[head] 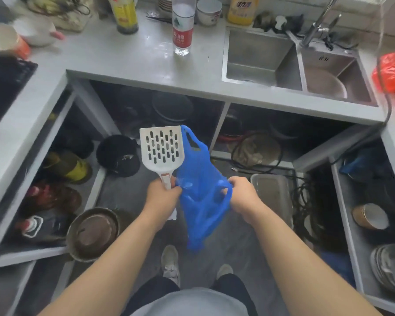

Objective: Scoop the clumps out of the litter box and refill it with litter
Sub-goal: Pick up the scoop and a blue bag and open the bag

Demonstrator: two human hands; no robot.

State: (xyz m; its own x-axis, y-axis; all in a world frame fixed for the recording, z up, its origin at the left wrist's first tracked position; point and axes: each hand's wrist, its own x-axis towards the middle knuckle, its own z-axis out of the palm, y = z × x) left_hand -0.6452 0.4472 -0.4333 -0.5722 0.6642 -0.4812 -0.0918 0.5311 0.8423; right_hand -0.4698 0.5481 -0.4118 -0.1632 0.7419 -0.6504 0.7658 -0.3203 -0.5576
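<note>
My left hand (163,193) grips the handle of a white slotted litter scoop (162,148), its blade pointing up and away from me, and also pinches one edge of a blue plastic bag (201,201). My right hand (242,193) holds the bag's other handle loop, so the bag hangs stretched between both hands above the grey floor. One loop of the bag sticks up beside the scoop blade. A clear rectangular tub (273,195) with brownish grainy contents sits on the floor just right of my right hand.
A grey L-shaped counter (128,62) with a water bottle (183,26) and a steel double sink (262,58) runs ahead. Open shelves below hold pots, bottles and cables. A metal pot (92,233) stands lower left, stacked plates (390,270) lower right. My shoes (170,263) stand on the floor.
</note>
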